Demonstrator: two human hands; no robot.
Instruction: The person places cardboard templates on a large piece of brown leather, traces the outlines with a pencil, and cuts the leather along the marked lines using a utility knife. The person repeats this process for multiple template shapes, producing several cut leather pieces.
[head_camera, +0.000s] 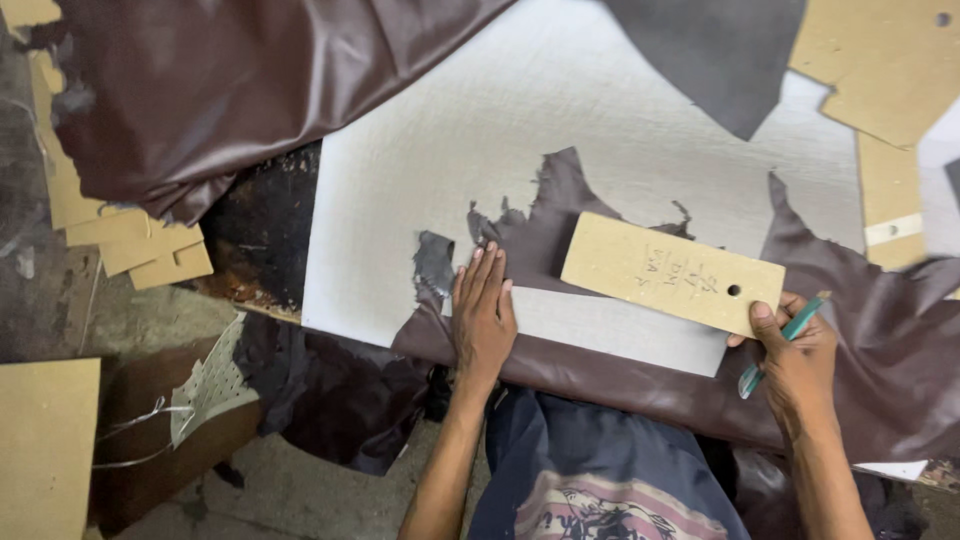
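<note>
Left hand (483, 318) lies flat, fingers extended, on brown leather (560, 225) at frame centre. Right hand (795, 355) grips a green pen (780, 345), thumb on cardboard template (672, 273). Spare templates (885, 75) upper right; white board (560, 110) beneath.

Glossy maroon hide (230, 90) lying bunched far left; cardboard patterns (880, 70) sitting far right; more cardboard pieces (150, 250) stacking left; perforated scrap (212, 380) lying near left.

Bare white board (600, 110) beyond cardboard template (672, 272)
</note>
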